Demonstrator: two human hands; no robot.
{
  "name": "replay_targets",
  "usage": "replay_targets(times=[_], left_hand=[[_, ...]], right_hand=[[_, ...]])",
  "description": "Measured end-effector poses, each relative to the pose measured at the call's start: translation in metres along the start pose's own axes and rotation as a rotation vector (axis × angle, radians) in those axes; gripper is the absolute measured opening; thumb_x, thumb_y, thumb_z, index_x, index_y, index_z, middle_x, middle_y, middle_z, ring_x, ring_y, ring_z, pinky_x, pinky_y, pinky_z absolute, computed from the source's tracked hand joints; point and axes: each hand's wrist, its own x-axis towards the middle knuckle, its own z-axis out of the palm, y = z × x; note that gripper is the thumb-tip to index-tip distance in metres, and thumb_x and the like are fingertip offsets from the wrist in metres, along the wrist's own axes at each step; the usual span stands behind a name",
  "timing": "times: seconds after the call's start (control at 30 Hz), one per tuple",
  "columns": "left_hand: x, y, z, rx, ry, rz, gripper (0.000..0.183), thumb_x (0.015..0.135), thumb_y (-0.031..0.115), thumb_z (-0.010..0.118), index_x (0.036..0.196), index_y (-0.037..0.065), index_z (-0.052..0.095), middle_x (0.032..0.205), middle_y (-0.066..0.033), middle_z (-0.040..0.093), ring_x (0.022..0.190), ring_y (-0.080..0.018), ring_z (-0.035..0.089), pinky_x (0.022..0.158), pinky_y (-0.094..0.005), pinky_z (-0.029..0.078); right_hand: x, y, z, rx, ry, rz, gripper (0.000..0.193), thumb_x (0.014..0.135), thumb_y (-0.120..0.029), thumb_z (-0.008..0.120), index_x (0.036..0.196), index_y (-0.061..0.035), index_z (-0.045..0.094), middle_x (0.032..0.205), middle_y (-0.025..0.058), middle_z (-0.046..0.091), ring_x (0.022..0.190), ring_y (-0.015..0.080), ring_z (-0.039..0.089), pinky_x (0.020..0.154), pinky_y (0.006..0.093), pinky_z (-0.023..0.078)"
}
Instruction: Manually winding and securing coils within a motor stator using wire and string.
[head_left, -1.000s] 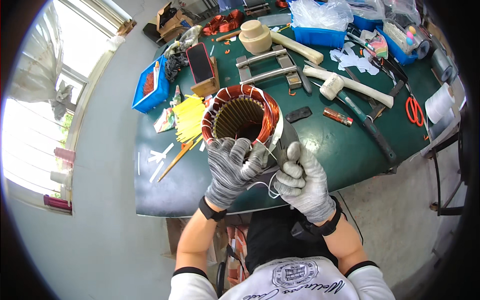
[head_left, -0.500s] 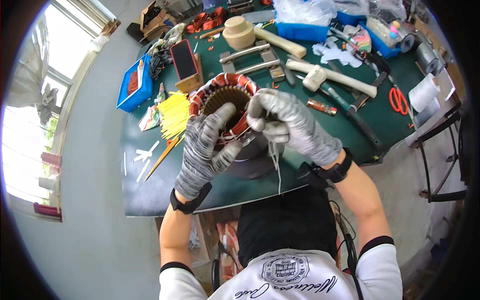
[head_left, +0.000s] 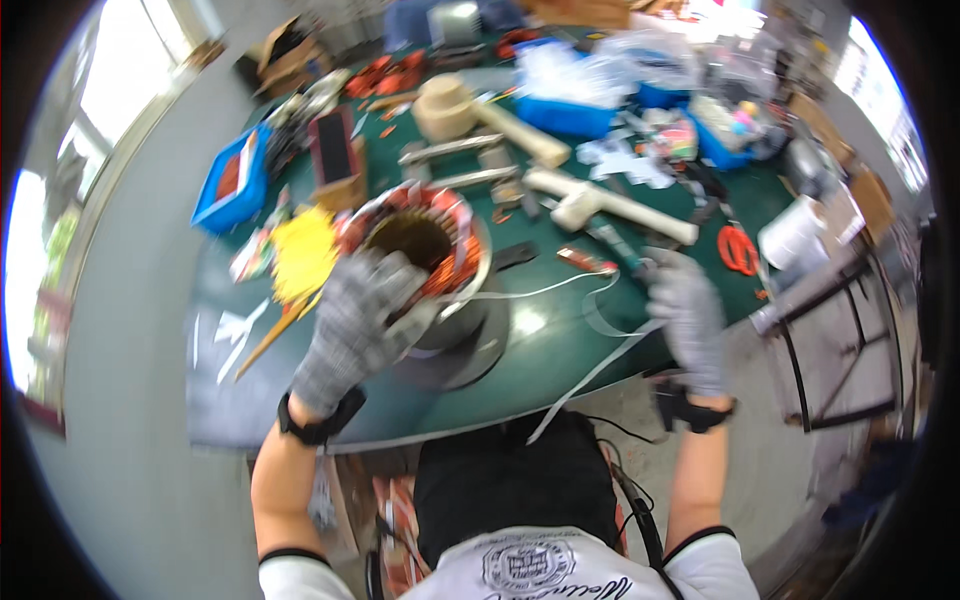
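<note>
A motor stator (head_left: 468, 262) with red-orange copper windings around its top stands on a dark round base (head_left: 470, 365) at the table's near middle. My left hand (head_left: 355, 325), in a grey knit glove, grips the stator's near-left rim with bent fingers. Off to the right, my gloved right hand (head_left: 690, 315) is closed on a white lacing cord (head_left: 595, 375). This cord stretches across from the windings to that hand, and a loose tail hangs past the table's front edge. Motion smears both hands somewhat.
Yellow strips (head_left: 303, 250) and a wooden stick (head_left: 275, 338) lie left of the stator. Beyond are a phone on a stand (head_left: 335, 150), a white mallet (head_left: 610, 203) and a metal frame (head_left: 460, 165). Red-handled scissors (head_left: 738, 250) and a white spool (head_left: 790, 232) sit right.
My right hand has moved away from the windings to the right, drawing the white cord out long. My left hand stays at the stator's near-left rim. The whole view has shifted.
</note>
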Motion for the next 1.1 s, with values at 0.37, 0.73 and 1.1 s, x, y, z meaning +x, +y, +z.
replay_targets(times=[0.37,0.73,1.1], left_hand=[[0.006,-0.010,-0.009,-0.274,-0.114,-0.184,0.030,0.073,0.026,0.073,0.093,0.004,0.067,0.085,-0.0101,0.063,0.082,-0.0295,0.059,0.078,-0.0396,0.046],[0.022,0.002,-0.015,-0.172,-0.275,-0.263,0.047,0.074,0.024,0.071,0.118,0.012,0.061,0.102,-0.0164,0.060,0.100,-0.0333,0.055,0.088,-0.0435,0.045],[0.019,-0.008,-0.014,-0.168,-0.257,-0.135,0.047,0.073,0.022,0.070,0.117,0.009,0.062,0.081,-0.0114,0.060,0.078,-0.0303,0.057,0.074,-0.0426,0.046]], right_hand=[[-0.052,0.020,-0.137,-0.132,0.841,-0.391,0.037,0.090,-0.017,0.056,0.124,-0.0020,0.053,0.086,0.0008,0.053,0.071,0.0089,0.047,0.066,0.0224,0.043],[-0.019,0.062,0.147,-0.753,-0.057,-0.782,0.023,0.071,0.004,0.067,0.085,-0.0089,0.056,0.086,0.0089,0.060,0.077,0.0289,0.059,0.071,0.0363,0.048],[-0.033,0.064,0.169,-0.708,-0.071,-0.883,0.029,0.072,0.001,0.068,0.096,-0.0106,0.057,0.090,0.0104,0.059,0.078,0.0286,0.060,0.068,0.0382,0.049]])
